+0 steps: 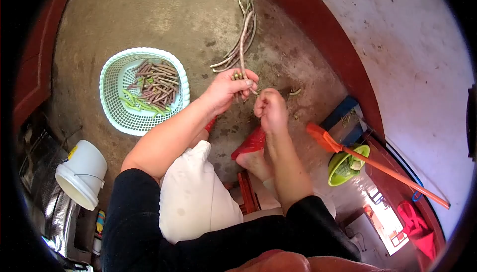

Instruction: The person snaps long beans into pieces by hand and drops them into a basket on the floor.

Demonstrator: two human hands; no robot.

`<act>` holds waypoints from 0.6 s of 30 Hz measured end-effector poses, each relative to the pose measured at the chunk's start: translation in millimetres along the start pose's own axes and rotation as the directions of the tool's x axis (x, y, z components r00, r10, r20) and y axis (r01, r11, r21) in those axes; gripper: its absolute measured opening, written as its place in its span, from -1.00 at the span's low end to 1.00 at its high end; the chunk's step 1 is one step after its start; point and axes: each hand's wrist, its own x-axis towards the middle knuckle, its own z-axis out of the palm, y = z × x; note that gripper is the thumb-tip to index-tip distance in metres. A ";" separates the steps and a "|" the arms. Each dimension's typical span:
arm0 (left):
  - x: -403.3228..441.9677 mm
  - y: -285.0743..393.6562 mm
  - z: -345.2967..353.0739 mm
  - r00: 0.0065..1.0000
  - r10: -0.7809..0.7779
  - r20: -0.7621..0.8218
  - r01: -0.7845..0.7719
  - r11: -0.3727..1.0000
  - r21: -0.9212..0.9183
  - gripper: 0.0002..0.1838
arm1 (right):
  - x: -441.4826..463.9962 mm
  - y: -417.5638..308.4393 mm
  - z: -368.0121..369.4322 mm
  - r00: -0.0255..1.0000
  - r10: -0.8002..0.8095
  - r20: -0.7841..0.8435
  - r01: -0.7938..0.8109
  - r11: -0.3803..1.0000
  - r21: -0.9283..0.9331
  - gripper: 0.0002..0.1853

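Note:
My left hand [232, 87] is closed round a long purplish yard-long bean [243, 48] and several short broken bean pieces [238, 76]. The bean's near end sticks out towards my right hand [272, 109], which is closed just beside it. Whatever its curled fingers hold is hidden. Beyond my left hand, a loose bundle of long beans [252, 28] lies on the floor. To the left stands a pale green plastic basket [113, 80] with short purple bean pieces [161, 80] and green ones [131, 99] inside.
At left is a white bucket [87, 165]. On the right, a green bowl [337, 171] holds leafy vegetable pieces, with an orange-handled tool [392, 172] across it and a blue dustpan-like thing [343, 113] behind. Bean scraps [295, 92] lie on the floor near my red shoes [251, 143].

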 end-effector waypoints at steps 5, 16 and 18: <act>-12.2 27.2 -0.9 0.998 0.036 0.055 -0.047 0.974 0.220 -0.74 | 11.7 5.3 -57.3 0.989 -0.137 -0.063 0.037 0.624 -0.781 -0.76; -25.7 -5.4 1.0 0.985 -0.172 -0.013 0.150 0.816 0.558 -0.81 | 31.5 -32.6 -11.0 0.980 0.068 0.186 -0.100 0.981 0.165 -0.72; -23.3 -12.8 -6.7 0.979 -0.077 -0.190 0.182 0.755 0.630 -0.83 | 30.5 -26.9 -4.3 0.981 -0.023 0.193 -0.009 0.986 0.164 -0.73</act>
